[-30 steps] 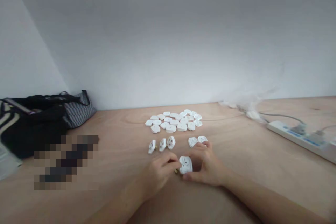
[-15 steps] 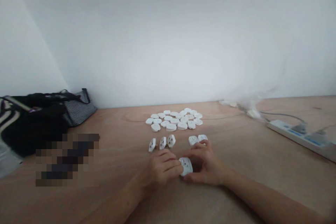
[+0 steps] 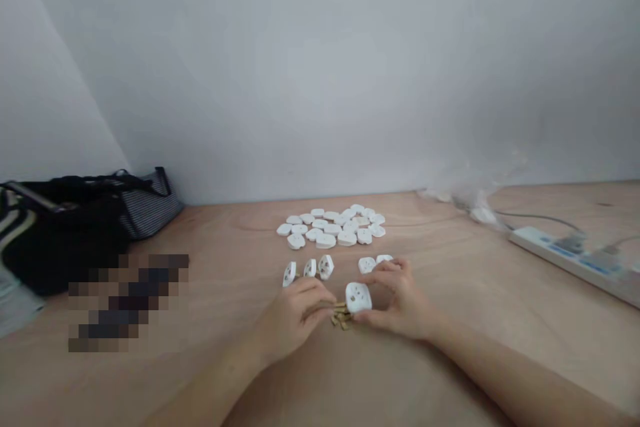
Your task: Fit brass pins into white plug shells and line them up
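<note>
single head-worn view, forward and down

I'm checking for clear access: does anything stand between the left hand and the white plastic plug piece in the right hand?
Only small brass-coloured metal pins show between the left hand and the rounded white plastic plug piece.

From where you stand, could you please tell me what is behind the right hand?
Two white plug pieces lie beyond the right hand. It partly hides the one on the right; whatever the hand fully covers cannot be seen.
</note>
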A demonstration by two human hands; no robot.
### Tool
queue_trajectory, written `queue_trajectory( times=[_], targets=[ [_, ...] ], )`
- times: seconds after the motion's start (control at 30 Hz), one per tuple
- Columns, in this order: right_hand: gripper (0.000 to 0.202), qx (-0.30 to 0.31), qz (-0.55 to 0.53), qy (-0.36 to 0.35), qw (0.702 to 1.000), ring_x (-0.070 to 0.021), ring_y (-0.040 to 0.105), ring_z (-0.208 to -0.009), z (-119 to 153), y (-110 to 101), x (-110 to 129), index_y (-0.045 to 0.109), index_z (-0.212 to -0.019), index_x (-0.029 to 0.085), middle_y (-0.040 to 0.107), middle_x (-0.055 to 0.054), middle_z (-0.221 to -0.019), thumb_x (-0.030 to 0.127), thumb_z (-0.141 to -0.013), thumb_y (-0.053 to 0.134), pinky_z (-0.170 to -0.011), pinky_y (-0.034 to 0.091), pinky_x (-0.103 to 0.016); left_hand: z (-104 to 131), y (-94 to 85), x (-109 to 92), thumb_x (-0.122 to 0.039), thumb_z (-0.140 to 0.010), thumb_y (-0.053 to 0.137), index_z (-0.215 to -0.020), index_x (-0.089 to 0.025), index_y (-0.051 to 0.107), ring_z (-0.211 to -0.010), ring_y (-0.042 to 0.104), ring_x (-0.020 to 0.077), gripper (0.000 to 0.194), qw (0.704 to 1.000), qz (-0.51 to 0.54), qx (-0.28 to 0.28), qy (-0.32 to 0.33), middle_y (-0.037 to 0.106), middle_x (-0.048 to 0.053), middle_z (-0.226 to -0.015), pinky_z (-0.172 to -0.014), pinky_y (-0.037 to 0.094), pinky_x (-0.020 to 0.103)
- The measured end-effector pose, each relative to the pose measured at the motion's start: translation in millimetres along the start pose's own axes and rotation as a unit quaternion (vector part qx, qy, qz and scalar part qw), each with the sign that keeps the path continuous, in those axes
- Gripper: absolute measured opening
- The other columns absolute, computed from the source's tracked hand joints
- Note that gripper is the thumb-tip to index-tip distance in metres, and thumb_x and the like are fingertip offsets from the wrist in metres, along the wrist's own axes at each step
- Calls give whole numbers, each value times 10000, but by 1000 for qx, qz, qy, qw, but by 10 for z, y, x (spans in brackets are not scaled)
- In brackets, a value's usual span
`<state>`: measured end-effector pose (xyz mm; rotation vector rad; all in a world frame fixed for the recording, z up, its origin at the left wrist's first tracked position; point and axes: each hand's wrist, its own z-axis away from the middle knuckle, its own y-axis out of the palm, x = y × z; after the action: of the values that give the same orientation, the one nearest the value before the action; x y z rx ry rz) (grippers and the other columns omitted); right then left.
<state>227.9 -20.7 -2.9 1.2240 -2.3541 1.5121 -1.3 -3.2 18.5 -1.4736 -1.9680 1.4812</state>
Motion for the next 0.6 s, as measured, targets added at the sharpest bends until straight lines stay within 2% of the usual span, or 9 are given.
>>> queue_trajectory(
  times=[0.1,0.2,0.43,0.5,0.6],
  targets=[
    [400,-10,3,12,1000,-232,562,-863,-3,0,-35,655,-943,244,655,-36,-846,481,-626,716,-879,274,-422,4,19,18,-147,-816,568,-829,-191,680,-793,585,151,121,996,41,76,-20,607,26,-836,-722,460,237],
    [407,-8,3,3,1000,-227,562,-864,-1,13,-34,651,-957,244,648,-33,-854,463,-620,719,-878,276,-419,-1,54,31,-109,-817,547,-841,-196,684,-831,575,152,164,993,65,97,-32,596,26,-866,-761,444,239],
    [407,18,-9,-11,1000,-238,551,-883,10,9,6,640,-976,246,655,-31,-840,452,-632,707,-883,257,-430,-1,66,7,-114,-838,489,-779,-174,577,-815,543,165,121,992,60,102,-39,590,24,-825,-732,432,253],
    [399,23,-14,-13,1000,-239,546,-893,9,2,18,633,-983,250,657,-28,-856,444,-641,701,-881,254,-428,0,45,-10,-131,-850,472,-783,-173,562,-799,543,165,120,994,51,86,-43,595,27,-813,-727,432,258],
    [400,33,-16,-18,999,-231,543,-885,7,-1,37,623,-992,257,657,-19,-868,437,-643,700,-873,257,-416,-6,2,-40,-147,-867,448,-820,-171,568,-779,552,162,131,996,51,33,-62,603,31,-813,-725,432,262]
  ],
)
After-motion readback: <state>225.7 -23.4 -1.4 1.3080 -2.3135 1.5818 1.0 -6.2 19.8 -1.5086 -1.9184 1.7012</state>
